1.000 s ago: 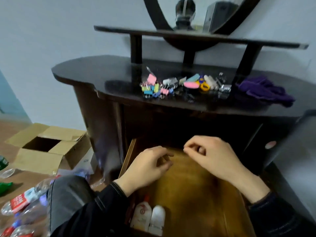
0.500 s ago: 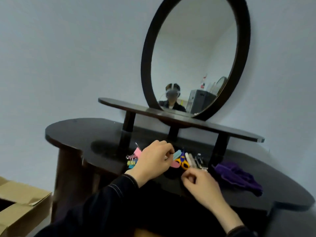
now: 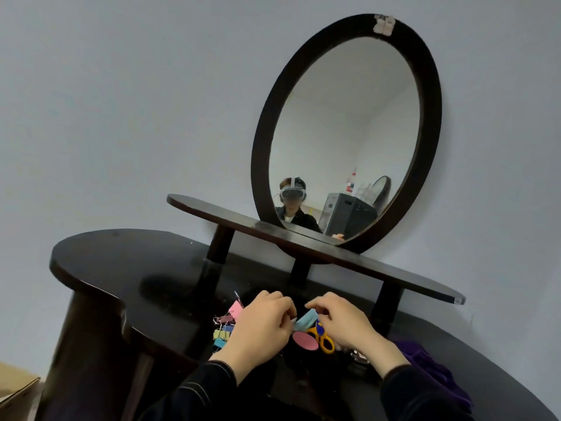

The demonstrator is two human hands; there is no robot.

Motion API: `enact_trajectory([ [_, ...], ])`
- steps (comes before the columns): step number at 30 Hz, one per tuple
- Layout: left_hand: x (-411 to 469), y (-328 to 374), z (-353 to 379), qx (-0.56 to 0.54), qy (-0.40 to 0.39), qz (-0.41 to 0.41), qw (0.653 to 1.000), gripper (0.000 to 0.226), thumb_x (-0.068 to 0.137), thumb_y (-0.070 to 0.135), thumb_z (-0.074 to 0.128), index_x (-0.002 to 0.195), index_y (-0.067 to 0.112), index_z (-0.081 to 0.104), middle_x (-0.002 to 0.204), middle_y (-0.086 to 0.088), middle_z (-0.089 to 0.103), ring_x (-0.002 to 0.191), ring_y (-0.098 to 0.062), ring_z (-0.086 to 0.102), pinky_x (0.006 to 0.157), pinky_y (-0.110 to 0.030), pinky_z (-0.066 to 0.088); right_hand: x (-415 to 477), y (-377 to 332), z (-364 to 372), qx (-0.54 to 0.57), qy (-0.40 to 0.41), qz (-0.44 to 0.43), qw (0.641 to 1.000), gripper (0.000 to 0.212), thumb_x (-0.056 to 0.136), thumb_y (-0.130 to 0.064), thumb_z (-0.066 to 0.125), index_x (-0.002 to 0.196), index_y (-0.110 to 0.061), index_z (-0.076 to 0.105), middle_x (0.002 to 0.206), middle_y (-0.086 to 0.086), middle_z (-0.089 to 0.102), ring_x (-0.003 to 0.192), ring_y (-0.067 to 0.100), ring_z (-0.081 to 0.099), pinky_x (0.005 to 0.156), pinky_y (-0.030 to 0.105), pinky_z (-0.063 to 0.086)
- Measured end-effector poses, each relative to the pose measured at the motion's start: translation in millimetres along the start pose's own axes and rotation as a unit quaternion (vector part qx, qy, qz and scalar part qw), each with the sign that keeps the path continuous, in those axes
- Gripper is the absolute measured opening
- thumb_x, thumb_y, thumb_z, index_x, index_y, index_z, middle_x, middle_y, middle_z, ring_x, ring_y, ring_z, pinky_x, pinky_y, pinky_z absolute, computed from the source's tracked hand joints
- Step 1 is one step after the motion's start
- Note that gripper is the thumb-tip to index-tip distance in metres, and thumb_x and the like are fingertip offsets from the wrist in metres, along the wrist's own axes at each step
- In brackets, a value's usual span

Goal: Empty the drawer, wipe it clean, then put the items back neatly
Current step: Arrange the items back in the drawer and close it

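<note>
Small items lie in a pile on the dark dresser top [image 3: 127,268]: coloured binder clips [image 3: 224,326], a light blue piece [image 3: 306,319], a pink oval piece [image 3: 305,341] and yellow-handled scissors [image 3: 323,337]. My left hand [image 3: 258,328] hovers over the pile's left part with its fingers curled down. My right hand [image 3: 344,325] is over the right part, fingertips curled just above the blue piece. Whether either hand pinches anything is hidden. The drawer is out of view.
A purple cloth [image 3: 431,369] lies on the dresser to the right of the pile. A raised shelf [image 3: 212,211] on three posts and an oval mirror [image 3: 346,132] stand behind it. A cardboard box corner [image 3: 15,390] shows at bottom left.
My view has tilted up from the open drawer to the dresser top. Both hands rose from the drawer to the pile; the right hand has since moved up beside the left.
</note>
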State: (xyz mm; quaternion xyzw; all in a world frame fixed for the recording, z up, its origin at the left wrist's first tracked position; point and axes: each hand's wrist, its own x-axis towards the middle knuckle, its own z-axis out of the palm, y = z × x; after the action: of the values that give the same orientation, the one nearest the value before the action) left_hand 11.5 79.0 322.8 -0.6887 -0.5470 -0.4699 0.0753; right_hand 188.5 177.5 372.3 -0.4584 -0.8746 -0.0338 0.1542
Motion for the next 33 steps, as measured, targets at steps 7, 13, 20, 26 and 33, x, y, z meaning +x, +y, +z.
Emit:
enact_trajectory([
  [7,0.3,-4.8,6.2,-0.008,0.003,0.007,1.0,0.017,0.092,0.021,0.049,0.098,0.028,0.064,0.095,0.013,0.056,0.093,-0.005,0.044,0.077,-0.02,0.042,47.2,-7.6,8.3,-0.185,-0.132,-0.047,0.973,0.052,0.089,-0.003,0.057,0.125,-0.041,0.064,0.124,0.0,0.055,0.106,0.023,0.057,0.069,0.031,0.041],
  [13,2.1,-6.1,8.0,-0.006,0.003,0.004,1.0,0.016,0.092,0.021,0.048,0.095,0.028,0.062,0.093,0.013,0.054,0.089,-0.005,0.044,0.069,-0.015,0.035,57.8,-18.3,3.8,-0.33,-0.116,-0.155,0.924,0.031,0.09,-0.009,0.06,0.117,-0.022,0.065,0.114,0.006,0.06,0.103,0.027,0.055,0.068,0.037,0.039],
  [20,2.1,-7.7,8.2,-0.008,0.01,-0.008,1.0,0.018,0.092,0.022,0.047,0.099,0.031,0.062,0.095,0.018,0.052,0.093,-0.002,0.045,0.076,-0.017,0.041,38.2,-6.8,-26.5,-0.265,0.024,-0.155,0.951,0.023,0.085,-0.033,0.06,0.105,-0.024,0.055,0.105,-0.004,0.056,0.101,0.021,0.054,0.062,0.03,0.038],
  [26,-1.6,13.3,-4.5,-0.079,0.047,0.012,0.996,0.033,0.092,0.063,0.04,0.113,0.044,0.056,0.096,0.023,0.053,0.097,0.002,0.05,0.08,-0.018,0.044,-18.2,-33.4,-41.7,0.077,0.075,-0.042,0.993,0.041,0.071,-0.061,0.06,0.109,-0.044,0.061,0.092,-0.021,0.065,0.087,-0.002,0.061,0.068,0.019,0.048],
  [33,-27.6,68.1,-15.9,-0.225,0.095,0.034,0.969,0.022,0.093,0.052,0.053,0.105,0.035,0.06,0.094,0.014,0.06,0.086,-0.011,0.062,0.07,-0.025,0.052,-98.8,-62.6,-54.6,0.205,0.088,-0.041,0.974,0.032,0.086,-0.015,0.066,0.088,-0.047,0.062,0.09,-0.015,0.07,0.091,-0.001,0.066,0.081,0.024,0.057],
])
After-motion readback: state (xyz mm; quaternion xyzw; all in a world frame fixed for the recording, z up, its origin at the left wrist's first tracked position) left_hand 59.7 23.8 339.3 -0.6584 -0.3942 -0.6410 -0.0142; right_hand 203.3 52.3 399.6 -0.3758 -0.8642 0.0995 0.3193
